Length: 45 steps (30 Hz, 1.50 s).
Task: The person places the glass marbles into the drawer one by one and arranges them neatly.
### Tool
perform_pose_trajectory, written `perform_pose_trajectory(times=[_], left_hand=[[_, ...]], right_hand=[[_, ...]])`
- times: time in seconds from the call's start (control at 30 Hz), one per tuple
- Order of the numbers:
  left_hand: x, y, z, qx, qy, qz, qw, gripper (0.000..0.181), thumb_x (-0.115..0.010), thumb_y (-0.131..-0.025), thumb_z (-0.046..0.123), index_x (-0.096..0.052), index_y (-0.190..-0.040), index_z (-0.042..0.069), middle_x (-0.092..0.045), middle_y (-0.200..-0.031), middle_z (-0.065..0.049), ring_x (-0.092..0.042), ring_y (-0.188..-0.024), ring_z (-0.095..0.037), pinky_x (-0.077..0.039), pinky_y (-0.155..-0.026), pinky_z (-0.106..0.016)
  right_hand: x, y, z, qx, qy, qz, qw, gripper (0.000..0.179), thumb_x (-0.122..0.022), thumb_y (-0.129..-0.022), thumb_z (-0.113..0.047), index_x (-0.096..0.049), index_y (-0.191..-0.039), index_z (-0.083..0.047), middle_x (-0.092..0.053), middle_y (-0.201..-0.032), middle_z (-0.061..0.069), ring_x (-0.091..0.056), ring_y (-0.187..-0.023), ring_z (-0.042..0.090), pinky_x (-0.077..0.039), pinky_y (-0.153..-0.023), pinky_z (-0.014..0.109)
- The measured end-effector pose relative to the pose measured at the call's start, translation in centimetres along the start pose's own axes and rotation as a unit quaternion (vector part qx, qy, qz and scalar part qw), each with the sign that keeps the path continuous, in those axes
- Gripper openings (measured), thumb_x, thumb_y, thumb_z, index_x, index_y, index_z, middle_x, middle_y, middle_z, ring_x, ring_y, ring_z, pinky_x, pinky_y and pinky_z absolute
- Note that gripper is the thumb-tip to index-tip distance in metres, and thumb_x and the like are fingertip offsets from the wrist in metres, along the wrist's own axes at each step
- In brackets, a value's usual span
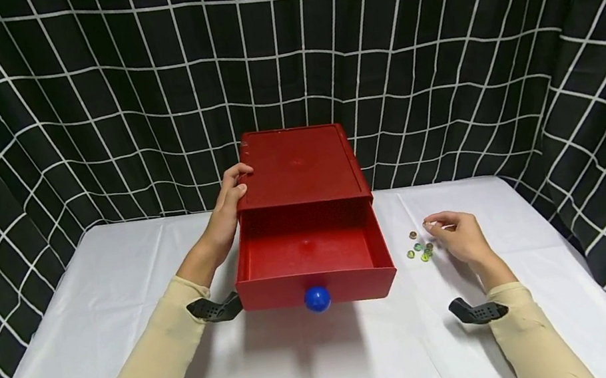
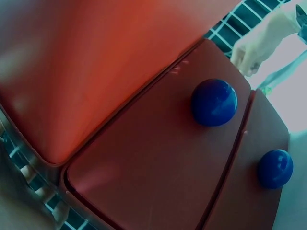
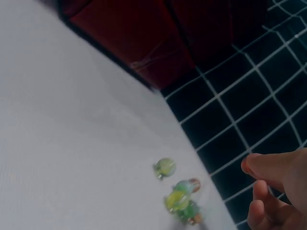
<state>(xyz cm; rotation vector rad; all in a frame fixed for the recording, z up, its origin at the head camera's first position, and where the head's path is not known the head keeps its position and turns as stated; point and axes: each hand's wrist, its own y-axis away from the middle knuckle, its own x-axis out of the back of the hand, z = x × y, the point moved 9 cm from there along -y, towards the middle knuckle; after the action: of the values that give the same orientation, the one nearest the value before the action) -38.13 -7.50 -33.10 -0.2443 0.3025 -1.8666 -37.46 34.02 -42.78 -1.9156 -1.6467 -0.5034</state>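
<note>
A red drawer cabinet (image 1: pixel 297 166) stands on the white table with its top drawer (image 1: pixel 316 288) pulled out, its inside bare. On the drawer's front is a blue knob. Against the cabinet's upper left side rests my left hand (image 1: pixel 221 220), fingers stretched along the edge. To the right of the cabinet, my right hand (image 1: pixel 460 237) is above the table with thumb and finger pinched together, a small shiny marble (image 1: pixel 428 225) showing at the tips. Just left of and below those fingertips lie several green and brownish glass marbles (image 1: pixel 425 256), close together.
Two lower drawers, pushed in, show in the left wrist view, one with a blue knob (image 2: pixel 214 102), the other with a second blue knob (image 2: pixel 275 168). A black curtain (image 1: pixel 276 38) with white grid lines surrounds the white-covered table (image 1: pixel 335 372) at the back and sides.
</note>
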Motion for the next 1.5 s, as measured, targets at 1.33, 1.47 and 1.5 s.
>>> perform_pose_trajectory(times=[1.33, 1.47, 1.5], left_hand=[[-0.4, 0.1, 0.3, -0.003, 0.003, -0.004, 1.0, 0.038, -0.025, -0.1, 0.024, -0.031, -0.137, 0.016, -0.036, -0.137, -0.003, -0.043, -0.118, -0.017, -0.035, -0.098, -0.035], [-0.3, 0.1, 0.2, -0.004, 0.004, -0.002, 1.0, 0.036, -0.026, -0.1, 0.023, -0.032, -0.135, 0.018, -0.037, -0.137, -0.004, -0.043, -0.118, -0.017, -0.034, -0.099, -0.035], [-0.3, 0.2, 0.2, -0.002, 0.005, -0.001, 1.0, 0.037, -0.026, -0.1, 0.023, -0.032, -0.136, 0.017, -0.037, -0.137, -0.003, -0.043, -0.117, -0.017, -0.034, -0.099, -0.035]], right_hand=[[1.6, 2.8, -10.0, 0.126, -0.06, 0.026, 0.9898, 0.022, -0.069, -0.093, -0.007, -0.072, -0.111, 0.006, -0.056, -0.077, -0.014, -0.049, -0.067, -0.003, -0.041, -0.06, 0.014], [1.5, 3.5, -10.9, 0.139, -0.068, 0.023, 0.9877, 0.021, -0.068, -0.094, -0.005, -0.072, -0.111, 0.007, -0.058, -0.079, -0.014, -0.049, -0.069, 0.0, -0.042, -0.061, 0.014], [1.4, 3.7, -11.2, 0.142, -0.068, 0.021, 0.9872, 0.021, -0.068, -0.094, -0.005, -0.072, -0.111, 0.007, -0.059, -0.08, -0.014, -0.05, -0.07, 0.0, -0.043, -0.062, 0.014]])
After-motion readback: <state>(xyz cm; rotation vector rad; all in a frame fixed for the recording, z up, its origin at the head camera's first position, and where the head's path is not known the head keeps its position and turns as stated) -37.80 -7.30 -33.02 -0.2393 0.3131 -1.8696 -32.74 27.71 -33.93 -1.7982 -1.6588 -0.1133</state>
